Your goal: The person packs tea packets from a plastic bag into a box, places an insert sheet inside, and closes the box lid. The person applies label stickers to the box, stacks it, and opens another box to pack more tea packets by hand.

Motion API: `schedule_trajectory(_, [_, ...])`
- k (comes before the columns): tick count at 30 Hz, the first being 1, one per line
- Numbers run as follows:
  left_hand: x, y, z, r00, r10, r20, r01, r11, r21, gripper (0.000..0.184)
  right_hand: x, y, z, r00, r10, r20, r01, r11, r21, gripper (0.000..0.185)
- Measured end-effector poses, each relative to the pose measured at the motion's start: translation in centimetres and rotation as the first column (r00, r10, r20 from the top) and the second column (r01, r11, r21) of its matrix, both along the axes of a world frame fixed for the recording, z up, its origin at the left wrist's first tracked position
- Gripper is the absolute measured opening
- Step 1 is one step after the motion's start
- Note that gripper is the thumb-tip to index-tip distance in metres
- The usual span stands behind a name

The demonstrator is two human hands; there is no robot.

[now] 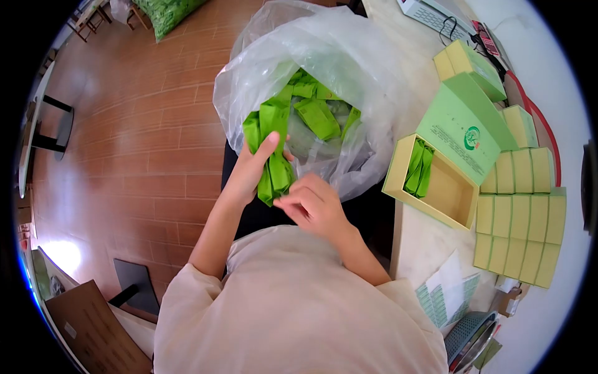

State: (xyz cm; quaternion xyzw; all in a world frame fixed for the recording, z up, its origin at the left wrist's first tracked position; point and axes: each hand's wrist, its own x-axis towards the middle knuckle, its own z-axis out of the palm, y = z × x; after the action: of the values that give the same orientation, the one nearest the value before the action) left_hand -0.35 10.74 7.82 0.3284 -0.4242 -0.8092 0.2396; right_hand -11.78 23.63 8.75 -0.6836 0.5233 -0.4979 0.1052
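My left hand is wrapped around several shiny bright green packets, thumb lying across them. They stand lengthwise in its grip, beside the near edge of a clear plastic bag. Curled in a pinch, my right hand meets the lower ends of the held packets; what exactly is between its fingertips is hard to make out. Inside the bag lie more loose green packets. To the right, an open box with a green lid holds a few green packets at its left end.
Stacked yellow-green boxes line the wall along the white table. Printed sheets and a grey basket are at the near right. A laptop sits at the far end. A cardboard box stands at lower left.
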Motion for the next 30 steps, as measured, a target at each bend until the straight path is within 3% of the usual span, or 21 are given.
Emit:
schedule_trajectory(1, [0.1,0.2,0.4,1.0,-0.005,-0.003,0.005,1.0,-0.015,0.06,0.1,0.1,0.4,1.0,-0.005,-0.003,0.005,1.0,-0.015,0.021])
schedule_trajectory(4, [0.6,1.0,0.7,0.976,-0.021,-0.215,0.011,0.999,-0.051,0.059,-0.3,0.3,1.4,0.932,-0.158,0.325,0.143,0.987,0.07,0.009])
schedule_trajectory(5, [0.8,1.2,0.4,0.977,-0.027,-0.213,0.016,0.998,-0.055,0.059,-0.7,0.1,1.4,0.931,-0.161,0.328,0.147,0.987,0.067,0.009])
schedule_trajectory(7, [1.2,1.7,-0.3,0.951,-0.148,-0.27,0.137,0.989,-0.057,0.061,-1.8,-0.6,1.7,0.879,-0.329,0.344,0.258,0.937,0.234,0.025])
schedule_trajectory(9, [1.4,2.6,-1.3,0.934,-0.221,-0.281,0.231,0.973,0.005,0.063,-2.5,-1.7,1.4,0.909,-0.296,0.293,0.233,0.944,0.233,0.033])
schedule_trajectory(11, [1.6,4.2,-2.7,0.956,-0.277,-0.101,0.27,0.96,-0.071,0.064,-2.1,-1.3,0.7,0.933,-0.261,0.247,0.201,0.949,0.244,0.041])
schedule_trajectory(13, [2.3,6.0,-4.7,0.973,-0.228,-0.031,0.225,0.97,-0.092,0.068,-1.1,-0.5,-0.5,0.907,-0.154,0.393,-0.047,0.888,0.458,0.044])
schedule_trajectory(15, [2.9,7.5,-5.9,0.99,-0.112,0.083,0.126,0.973,-0.195,0.081,0.2,1.0,-3.6,0.897,-0.163,0.411,-0.088,0.845,0.528,0.047])
schedule_trajectory(17, [4.1,8.5,-6.0,0.982,-0.133,0.133,0.159,0.966,-0.205,0.083,0.9,2.4,-5.6,0.945,-0.113,0.308,-0.097,0.801,0.59,0.05])
schedule_trajectory(19, [4.9,8.9,-6.0,0.967,-0.192,0.17,0.208,0.974,-0.085,0.082,1.0,3.6,-5.0,0.92,-0.17,0.353,-0.107,0.759,0.642,0.05])
schedule_trajectory(20, [4.8,9.0,-5.8,0.963,-0.203,0.177,0.227,0.966,-0.125,0.081,0.8,4.0,-4.3,0.897,-0.214,0.386,-0.126,0.714,0.688,0.051])
schedule_trajectory(24, [2.0,9.0,-3.7,0.953,-0.278,0.124,0.302,0.907,-0.292,0.08,-1.4,5.4,-1.5,0.891,-0.273,0.364,-0.072,0.705,0.706,0.053])
schedule_trajectory(27, [-3.4,8.9,-0.1,0.927,-0.375,0.027,0.342,0.81,-0.476,0.08,-4.1,7.3,2.9,0.791,-0.458,0.406,0.031,0.692,0.722,0.052])
schedule_trajectory(29, [-7.9,9.4,3.3,0.88,-0.474,-0.03,0.405,0.781,-0.476,0.08,-7.2,8.8,5.1,0.752,-0.507,0.421,0.261,0.816,0.517,0.056])
schedule_trajectory(30, [-10.3,9.8,4.9,0.868,-0.496,-0.018,0.384,0.694,-0.609,0.077,-8.8,9.4,5.8,0.66,-0.51,0.551,0.282,0.848,0.448,0.055])
